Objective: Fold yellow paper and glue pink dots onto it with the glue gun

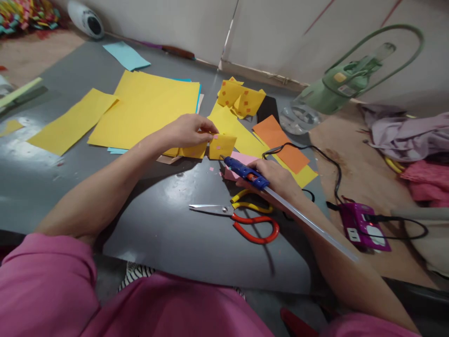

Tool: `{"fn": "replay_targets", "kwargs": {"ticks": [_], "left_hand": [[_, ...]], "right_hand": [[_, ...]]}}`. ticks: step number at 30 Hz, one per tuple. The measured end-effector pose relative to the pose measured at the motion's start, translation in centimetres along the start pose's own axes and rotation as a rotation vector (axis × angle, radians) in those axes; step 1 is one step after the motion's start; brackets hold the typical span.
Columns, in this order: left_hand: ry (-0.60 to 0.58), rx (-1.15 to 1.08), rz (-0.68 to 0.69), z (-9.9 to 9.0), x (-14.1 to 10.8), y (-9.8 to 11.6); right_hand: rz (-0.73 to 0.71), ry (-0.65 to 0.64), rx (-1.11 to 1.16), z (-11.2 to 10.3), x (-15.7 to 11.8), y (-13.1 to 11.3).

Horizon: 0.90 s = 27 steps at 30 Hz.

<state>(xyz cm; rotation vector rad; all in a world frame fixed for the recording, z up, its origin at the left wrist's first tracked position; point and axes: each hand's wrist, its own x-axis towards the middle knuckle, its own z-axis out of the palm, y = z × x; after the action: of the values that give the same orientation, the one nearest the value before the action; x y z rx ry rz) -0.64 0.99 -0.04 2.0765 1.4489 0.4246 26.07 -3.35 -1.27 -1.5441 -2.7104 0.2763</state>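
Note:
Pinched in the fingers of my left hand (195,130) is a small yellow paper piece (227,144) with tiny pink squares on it. My right hand (277,180) is wrapped round a blue glue gun (245,172), and a long clear glue stick (308,222) sticks out of its back. The nozzle points at the lower edge of the yellow piece; whether it touches cannot be made out. Below the glue gun lies pink paper (231,174). Scissors (224,210) with red and yellow handles rest on the table nearer to me, blades slightly apart.
Large yellow sheets (150,107) lie stacked at left centre. Folded yellow pieces with orange squares (242,97) stand behind my hands. Orange paper (280,142) is at right. A black cord runs to a purple power box (365,227). A green bottle-like container (336,86) stands back right.

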Motion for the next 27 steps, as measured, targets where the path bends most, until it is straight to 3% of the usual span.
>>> {"fn": "replay_targets", "kwargs": {"ticks": [27], "left_hand": [[0.0,-0.013,0.001,0.08,-0.01,0.02]], "right_hand": [[-0.011,0.037,-0.068,0.29,-0.14,0.18]]}}
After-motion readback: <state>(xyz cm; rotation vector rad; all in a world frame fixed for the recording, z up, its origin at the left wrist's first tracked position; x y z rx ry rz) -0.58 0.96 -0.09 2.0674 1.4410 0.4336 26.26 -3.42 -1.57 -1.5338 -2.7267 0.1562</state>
